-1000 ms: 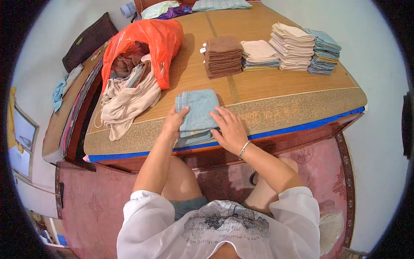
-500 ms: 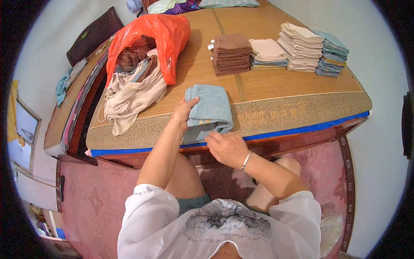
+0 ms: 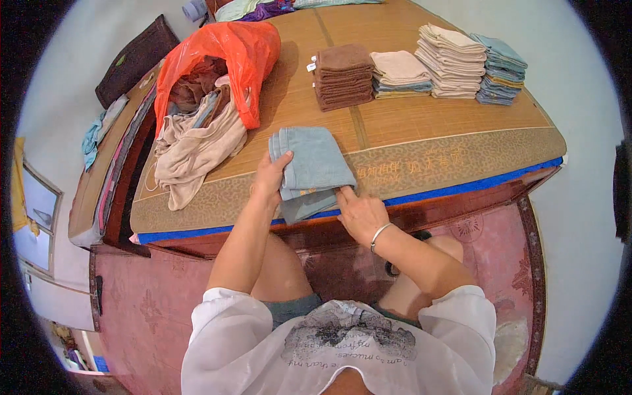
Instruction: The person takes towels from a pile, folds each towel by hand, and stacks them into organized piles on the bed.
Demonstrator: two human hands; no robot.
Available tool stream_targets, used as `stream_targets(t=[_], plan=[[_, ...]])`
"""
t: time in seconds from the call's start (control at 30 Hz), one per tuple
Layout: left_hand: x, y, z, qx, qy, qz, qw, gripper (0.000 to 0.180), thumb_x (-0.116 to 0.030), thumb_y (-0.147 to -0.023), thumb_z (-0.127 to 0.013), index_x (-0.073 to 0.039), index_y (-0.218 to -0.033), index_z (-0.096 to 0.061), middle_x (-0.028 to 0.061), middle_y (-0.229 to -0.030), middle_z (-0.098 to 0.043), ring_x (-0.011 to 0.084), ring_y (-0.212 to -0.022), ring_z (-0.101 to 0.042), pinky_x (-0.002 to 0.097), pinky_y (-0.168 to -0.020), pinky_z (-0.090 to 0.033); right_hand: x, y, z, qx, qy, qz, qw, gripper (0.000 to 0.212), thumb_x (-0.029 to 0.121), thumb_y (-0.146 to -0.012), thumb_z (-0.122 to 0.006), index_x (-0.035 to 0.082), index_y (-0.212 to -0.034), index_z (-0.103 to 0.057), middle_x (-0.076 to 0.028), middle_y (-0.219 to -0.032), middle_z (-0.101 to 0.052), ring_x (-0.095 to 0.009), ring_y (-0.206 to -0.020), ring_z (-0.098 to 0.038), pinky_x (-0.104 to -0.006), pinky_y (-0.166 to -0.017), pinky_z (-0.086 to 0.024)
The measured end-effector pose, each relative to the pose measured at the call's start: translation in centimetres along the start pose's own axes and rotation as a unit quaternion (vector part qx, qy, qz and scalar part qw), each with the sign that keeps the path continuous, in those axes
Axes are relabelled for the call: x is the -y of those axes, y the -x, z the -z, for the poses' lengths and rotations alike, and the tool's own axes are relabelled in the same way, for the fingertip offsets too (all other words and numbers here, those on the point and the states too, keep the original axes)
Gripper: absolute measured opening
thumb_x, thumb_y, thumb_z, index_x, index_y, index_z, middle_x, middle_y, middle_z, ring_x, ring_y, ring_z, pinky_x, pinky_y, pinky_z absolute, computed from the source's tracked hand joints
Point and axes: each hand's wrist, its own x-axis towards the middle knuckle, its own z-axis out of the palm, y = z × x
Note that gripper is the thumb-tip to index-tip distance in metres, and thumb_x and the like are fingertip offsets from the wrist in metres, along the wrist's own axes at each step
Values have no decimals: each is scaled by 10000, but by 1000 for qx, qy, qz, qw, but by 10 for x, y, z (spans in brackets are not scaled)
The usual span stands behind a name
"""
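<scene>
The folded blue towel (image 3: 311,166) lies mid-frame at the worktop (image 3: 421,125) edge, left hand (image 3: 271,178) flat on its left side, right hand (image 3: 359,212) pinching its lower right corner.

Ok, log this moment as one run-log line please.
left hand: pressing on folded blue towel | right hand: pinching its near edge | towel: overhangs mat-covered table edge | nearby: orange bag, four folded stacks

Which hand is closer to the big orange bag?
The left hand. It rests on the left edge of the blue towel, just below the orange bag. The right hand is farther away, at the towel's lower right corner near the table edge.
</scene>
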Motion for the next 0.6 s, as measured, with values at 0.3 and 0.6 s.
stream_targets(t=[0.3, 0.6], plan=[[18, 32, 4, -5, 24, 9, 1000, 437, -34, -852, -562, -36, -1264, -417, 137, -1180, -546, 247, -1057, -545, 372, -894, -460, -10, 2, 6, 8, -60, -5, 998, 171, 166, -801, -566, 68, -941, -578, -110, -932, -537, -275, -722, -624, -371, -584, -522], [38, 39, 20, -34, 10, -54, 998, 360, 19, -835, -552, -2, -1183, -462, 118, -1141, -568, 213, -1007, -564, 340, -880, -459, -22, 3, 13, 30, -58, 6, 998, 294, 230, -776, -639, 117, -1043, -590, -84, -972, -538, -259, -753, -630, -380, -624, -514]])
